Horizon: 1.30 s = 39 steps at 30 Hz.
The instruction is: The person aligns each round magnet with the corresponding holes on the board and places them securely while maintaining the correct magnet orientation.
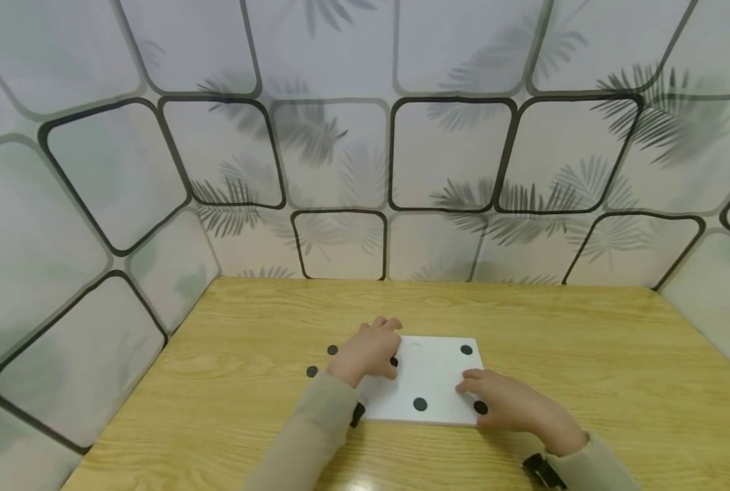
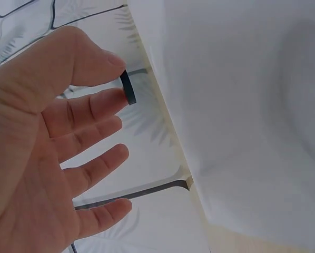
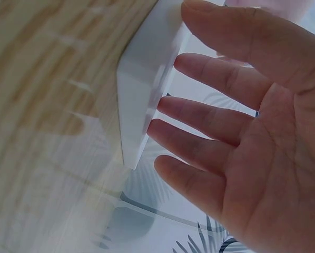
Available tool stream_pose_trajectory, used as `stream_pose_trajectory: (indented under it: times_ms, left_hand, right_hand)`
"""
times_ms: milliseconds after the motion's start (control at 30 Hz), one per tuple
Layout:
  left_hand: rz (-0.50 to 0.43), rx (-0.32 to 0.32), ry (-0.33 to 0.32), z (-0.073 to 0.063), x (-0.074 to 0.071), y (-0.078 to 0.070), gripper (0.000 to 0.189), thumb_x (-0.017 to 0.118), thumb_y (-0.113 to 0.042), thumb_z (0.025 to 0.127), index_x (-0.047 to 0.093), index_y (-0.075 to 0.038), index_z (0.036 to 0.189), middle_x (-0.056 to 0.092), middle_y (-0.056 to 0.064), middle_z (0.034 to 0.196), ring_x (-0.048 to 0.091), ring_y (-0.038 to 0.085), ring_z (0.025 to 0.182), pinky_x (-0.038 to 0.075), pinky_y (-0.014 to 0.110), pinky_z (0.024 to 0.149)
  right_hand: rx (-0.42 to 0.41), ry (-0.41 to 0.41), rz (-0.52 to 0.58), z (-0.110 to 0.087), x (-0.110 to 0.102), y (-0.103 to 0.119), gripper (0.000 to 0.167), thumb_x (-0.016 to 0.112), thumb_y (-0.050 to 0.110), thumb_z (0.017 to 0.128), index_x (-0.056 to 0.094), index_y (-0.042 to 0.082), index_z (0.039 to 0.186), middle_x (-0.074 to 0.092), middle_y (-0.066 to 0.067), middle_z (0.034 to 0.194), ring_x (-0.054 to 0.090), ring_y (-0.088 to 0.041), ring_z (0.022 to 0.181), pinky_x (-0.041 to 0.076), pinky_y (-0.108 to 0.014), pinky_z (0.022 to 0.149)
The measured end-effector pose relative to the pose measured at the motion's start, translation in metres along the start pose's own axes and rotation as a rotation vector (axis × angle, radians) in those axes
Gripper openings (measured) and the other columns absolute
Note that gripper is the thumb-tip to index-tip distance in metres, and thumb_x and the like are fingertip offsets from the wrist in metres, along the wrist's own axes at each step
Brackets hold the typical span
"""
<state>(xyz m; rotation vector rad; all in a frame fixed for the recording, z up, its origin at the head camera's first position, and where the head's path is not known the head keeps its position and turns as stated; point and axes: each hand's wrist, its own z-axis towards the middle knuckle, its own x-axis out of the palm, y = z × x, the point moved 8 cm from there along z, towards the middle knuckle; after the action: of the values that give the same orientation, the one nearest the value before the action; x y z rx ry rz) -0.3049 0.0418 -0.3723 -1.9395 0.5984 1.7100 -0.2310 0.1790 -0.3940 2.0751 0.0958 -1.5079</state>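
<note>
Lying on the table is a white rectangular board [image 1: 439, 375] with black discs on it, among them one in the far right corner [image 1: 466, 350] and one by the near edge [image 1: 420, 404]. A faint round mark [image 1: 416, 346] shows near its far edge. My left hand [image 1: 368, 351] is over the board's left part, pinching a thin black disc [image 2: 128, 88] between thumb and index finger; its other fingers are spread. My right hand [image 1: 515, 406] rests at the near right corner, fingers extended, fingertips [image 3: 163, 104] touching the board, beside another black disc [image 1: 480, 408].
Two loose black discs, one farther back [image 1: 332, 350] and one nearer [image 1: 312, 372], lie on the wooden table [image 1: 561, 341] left of the board. A patterned wall covering [image 1: 340, 170] with leaf prints and rounded squares stands behind and at both sides.
</note>
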Motion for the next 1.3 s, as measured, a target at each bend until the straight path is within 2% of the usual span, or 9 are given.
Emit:
stream_pose_trajectory:
  times_ms: [267,767,1000,1300]
  left_hand:
    - [0.036,0.027,-0.001,0.017,-0.003,-0.007,0.022,0.069,-0.019,0.070,0.054,-0.015,0.056,0.041,0.001,0.129,0.036,0.024,0.117,0.034,0.048,0.091]
    - [0.017,0.038,0.006,0.046,-0.002,-0.012,0.020,0.068,-0.019,0.072,0.054,-0.016,0.058,0.039,0.002,0.132,0.030,0.024,0.122,0.029,0.050,0.095]
    - [0.013,0.038,0.016,0.055,0.006,-0.012,0.021,0.069,-0.020,0.072,0.054,-0.015,0.058,0.039,0.001,0.131,0.030,0.023,0.121,0.028,0.050,0.096]
    - [0.032,0.014,0.034,0.061,0.008,-0.011,0.021,0.070,-0.022,0.073,0.054,-0.016,0.060,0.040,0.001,0.131,0.031,0.023,0.121,0.029,0.048,0.096]
  right_hand:
    - [-0.020,-0.009,-0.011,-0.001,-0.001,0.001,0.043,0.072,0.006,0.066,0.059,0.000,0.106,0.048,-0.021,0.120,0.043,-0.039,0.110,0.034,-0.050,0.091]
    - [0.022,0.008,-0.014,0.001,0.000,-0.001,0.043,0.073,0.006,0.066,0.059,0.002,0.107,0.048,-0.020,0.121,0.042,-0.038,0.112,0.032,-0.050,0.093]
    - [0.026,0.026,-0.018,0.002,0.002,-0.002,0.044,0.074,0.007,0.066,0.060,0.003,0.107,0.048,-0.018,0.121,0.043,-0.037,0.112,0.033,-0.049,0.092]
    - [-0.015,0.019,-0.032,0.003,0.002,-0.002,0.043,0.071,0.006,0.067,0.059,0.001,0.108,0.048,-0.021,0.121,0.043,-0.039,0.111,0.034,-0.050,0.090]
